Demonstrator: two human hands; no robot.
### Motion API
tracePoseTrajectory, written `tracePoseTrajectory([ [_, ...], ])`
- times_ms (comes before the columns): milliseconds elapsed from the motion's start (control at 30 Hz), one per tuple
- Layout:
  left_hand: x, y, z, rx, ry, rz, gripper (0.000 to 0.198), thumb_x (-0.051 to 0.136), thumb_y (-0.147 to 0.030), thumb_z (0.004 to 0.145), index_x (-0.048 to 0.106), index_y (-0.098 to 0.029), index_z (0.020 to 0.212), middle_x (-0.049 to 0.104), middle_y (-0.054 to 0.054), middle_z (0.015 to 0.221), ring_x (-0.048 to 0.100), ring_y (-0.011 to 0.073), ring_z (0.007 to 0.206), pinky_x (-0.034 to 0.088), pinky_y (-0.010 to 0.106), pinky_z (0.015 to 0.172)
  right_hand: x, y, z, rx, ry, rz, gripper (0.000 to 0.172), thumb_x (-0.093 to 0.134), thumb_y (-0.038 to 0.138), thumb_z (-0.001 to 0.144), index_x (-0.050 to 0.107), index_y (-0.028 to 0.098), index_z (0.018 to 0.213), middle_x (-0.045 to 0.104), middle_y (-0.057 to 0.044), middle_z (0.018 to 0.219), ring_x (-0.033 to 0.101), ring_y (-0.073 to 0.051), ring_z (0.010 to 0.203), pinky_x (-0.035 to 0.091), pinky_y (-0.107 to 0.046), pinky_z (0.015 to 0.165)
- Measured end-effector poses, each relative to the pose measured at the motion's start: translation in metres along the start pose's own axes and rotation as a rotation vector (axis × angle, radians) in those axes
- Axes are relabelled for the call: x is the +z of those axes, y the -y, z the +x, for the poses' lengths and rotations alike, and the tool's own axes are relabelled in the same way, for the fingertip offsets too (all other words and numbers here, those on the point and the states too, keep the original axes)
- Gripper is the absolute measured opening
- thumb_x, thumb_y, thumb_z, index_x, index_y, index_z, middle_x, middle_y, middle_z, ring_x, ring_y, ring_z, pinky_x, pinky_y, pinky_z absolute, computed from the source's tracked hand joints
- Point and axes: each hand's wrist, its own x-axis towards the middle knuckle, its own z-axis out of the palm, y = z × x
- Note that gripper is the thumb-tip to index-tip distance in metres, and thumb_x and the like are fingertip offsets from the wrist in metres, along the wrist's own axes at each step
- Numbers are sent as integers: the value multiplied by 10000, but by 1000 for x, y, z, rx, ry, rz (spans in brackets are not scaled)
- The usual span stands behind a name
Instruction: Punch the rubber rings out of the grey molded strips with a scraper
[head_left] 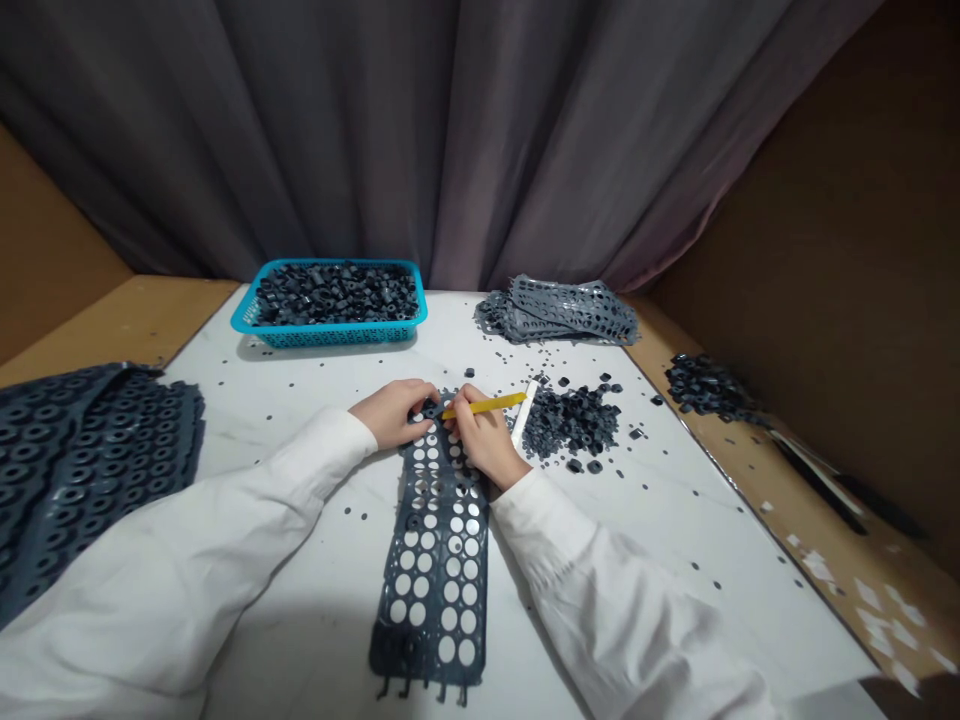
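The left hand (391,415) curls downward just beside the right hand (486,435), which is closed in a pinching grip.

We had a usable lane across the white tabletop (300,400) between the dark perforated sheet pile (97,470) and the perforated strip (439,590), specks and all. Going right, the heap of black rings (570,420) got in our way, and at the back the blue basket (330,305) and grey sheet stack (559,310) left only a narrow gap.
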Motion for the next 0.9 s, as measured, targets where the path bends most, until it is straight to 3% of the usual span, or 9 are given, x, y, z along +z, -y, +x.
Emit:
tracePoseTrajectory([
  [133,1,6,1,91,69,44,194,494,-197,827,640,-162,950,570,55,846,553,178,815,435,292,770,0,1,0,17,6,4,208,335,246,878,463,204,719,525,20,609,517,-137,602,395,-247,596],
  [500,4,4,2,133,65,128,222,446,-212,869,659,-154,855,604,72,829,559,181,808,441,283,749,0,6,-2,-31,45,-99,200,310,249,891,433,213,738,522,19,627,505,-134,588,386,-245,582],
  [567,-1,3,3,97,-9,61,214,465,-223,862,664,-155,827,628,61,809,572,167,783,442,270,744,0,6,-2,-24,41,-120,196,310,242,887,425,214,731,522,17,629,509,-135,592,383,-244,575],
  [700,-28,6,2,-183,-424,-106,215,541,-319,822,670,-146,824,672,45,808,583,159,733,440,256,701,0,5,-2,-7,26,-92,205,319,246,889,430,214,720,528,17,614,512,-131,573,386,-247,576],
  [767,-40,10,2,-294,-505,-173,244,562,-358,798,666,-140,836,676,41,803,579,161,727,431,249,676,0,3,-1,16,18,-43,217,326,262,890,451,209,721,537,21,603,520,-128,568,395,-246,583],
  [900,-34,13,2,-306,-271,-215,218,582,-339,762,667,-145,815,672,25,768,549,138,655,410,237,635,1,0,2,107,-32,107,229,349,318,882,478,202,733,559,28,621,521,-113,530,412,-227,535],
])
